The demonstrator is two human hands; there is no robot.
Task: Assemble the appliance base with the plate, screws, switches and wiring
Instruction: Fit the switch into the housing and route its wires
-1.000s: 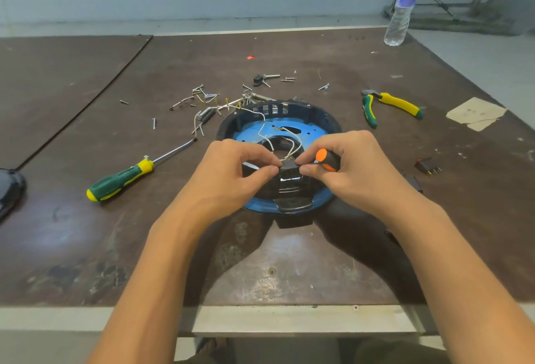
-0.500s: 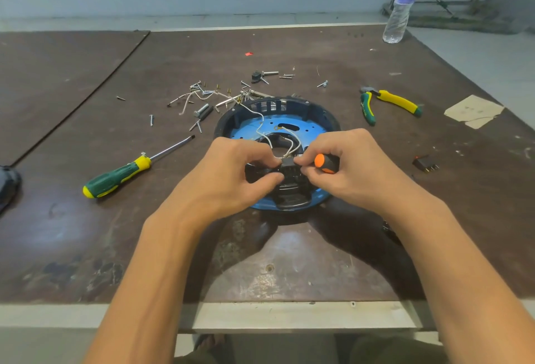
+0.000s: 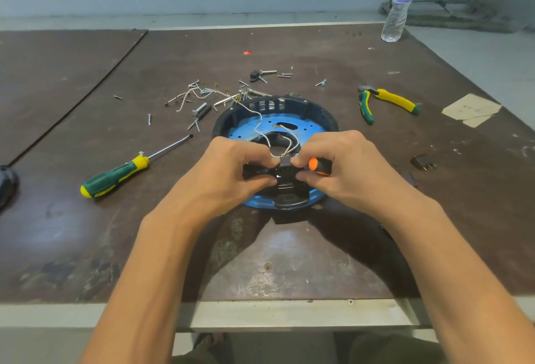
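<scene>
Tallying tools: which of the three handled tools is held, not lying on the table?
The orange-and-black-handled tool, gripped in the right hand. The green-and-yellow screwdriver and green-and-yellow pliers lie untouched on the table.

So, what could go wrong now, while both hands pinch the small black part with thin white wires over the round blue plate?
1. The thin white wires run into the small black part that the left hand and right hand pinch; a pull might loosen them.
2. The right hand also holds an orange-and-black tool handle, so its pinch may be weak and the part could drop onto the round blue plate.
</scene>
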